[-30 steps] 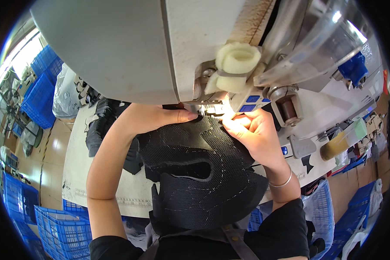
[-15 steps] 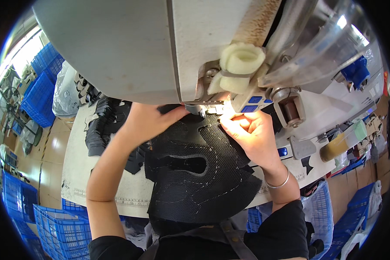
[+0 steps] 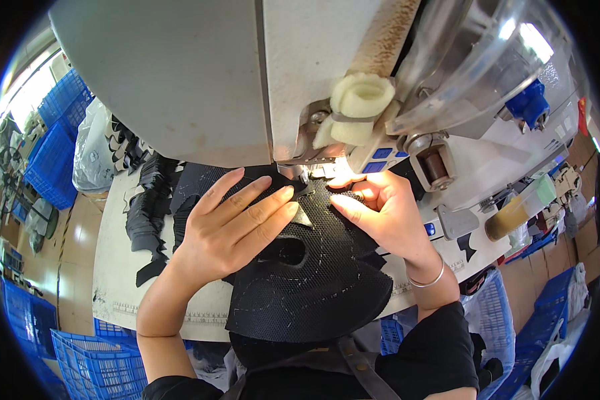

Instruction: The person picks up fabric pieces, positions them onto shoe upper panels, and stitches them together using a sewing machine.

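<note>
- Head view: the left hand [image 3: 230,230] lies flat on the black mesh shoe-upper panel with pale stitch lines [image 3: 313,280], fingers spread wide and stretched toward the needle area; it grips nothing, only presses the fabric down.
- The right hand [image 3: 383,217] has its fingers curled close together, pinching the panel's far edge just beside the lit spot under the grey-white sewing machine head [image 3: 200,80].
- The panel rests on the white work table [image 3: 113,267], its upper edge tucked beneath the machine, its rounded lower edge hanging toward the person's body; the oval cut-out sits between the two hands.
- Since a second ago, the left hand has slid from the panel's top left edge onto its middle, and its fingers have fanned out; the right hand has kept its pinch by the needle. The panel looks slightly turned. I judge this a re-grip to steer the fabric along the next stretch of seam.
- A silver bangle [image 3: 428,280] circles the right wrist.
- A heap of black cut fabric pieces [image 3: 147,200] lies on the table's left part, and blue plastic crates [image 3: 53,153] stand beyond.
</note>
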`<state>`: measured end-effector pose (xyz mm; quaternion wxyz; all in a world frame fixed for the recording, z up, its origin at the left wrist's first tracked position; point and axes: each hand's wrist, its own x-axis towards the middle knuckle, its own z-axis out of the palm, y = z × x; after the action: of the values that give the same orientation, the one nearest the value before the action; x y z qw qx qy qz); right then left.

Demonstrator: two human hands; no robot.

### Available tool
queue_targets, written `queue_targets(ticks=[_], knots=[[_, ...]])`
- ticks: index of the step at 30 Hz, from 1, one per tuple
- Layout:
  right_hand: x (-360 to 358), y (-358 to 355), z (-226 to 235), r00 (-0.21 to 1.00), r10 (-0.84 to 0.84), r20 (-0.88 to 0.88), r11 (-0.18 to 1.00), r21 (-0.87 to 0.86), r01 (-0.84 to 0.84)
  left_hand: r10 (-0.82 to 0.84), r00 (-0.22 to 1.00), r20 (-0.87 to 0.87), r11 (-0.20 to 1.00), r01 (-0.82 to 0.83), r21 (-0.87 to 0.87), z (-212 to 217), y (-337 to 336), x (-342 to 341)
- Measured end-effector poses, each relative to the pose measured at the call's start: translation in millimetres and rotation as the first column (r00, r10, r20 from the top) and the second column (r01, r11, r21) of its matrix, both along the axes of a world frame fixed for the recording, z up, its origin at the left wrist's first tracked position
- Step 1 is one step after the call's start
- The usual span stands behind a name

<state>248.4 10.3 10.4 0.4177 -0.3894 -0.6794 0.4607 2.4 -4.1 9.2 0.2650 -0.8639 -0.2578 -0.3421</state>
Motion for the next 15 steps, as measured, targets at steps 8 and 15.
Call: queue_targets(ticks=[8, 15], knots=[[-6.5, 0.2, -11.9, 0.978, -0.184, 0.1, 0.955, 0.256, 0.153, -0.138, 0.982, 0.13, 0.99, 0.14, -0.009, -12.9, 36.4, -9.8], [-15.9, -51.4, 19.8, 0.71, -0.579, 0.399, 0.49, 0.867, -0.088, 0.146, 0.985, -0.087, 0.987, -0.151, -0.05, 14.3, -20.7, 17.6]])
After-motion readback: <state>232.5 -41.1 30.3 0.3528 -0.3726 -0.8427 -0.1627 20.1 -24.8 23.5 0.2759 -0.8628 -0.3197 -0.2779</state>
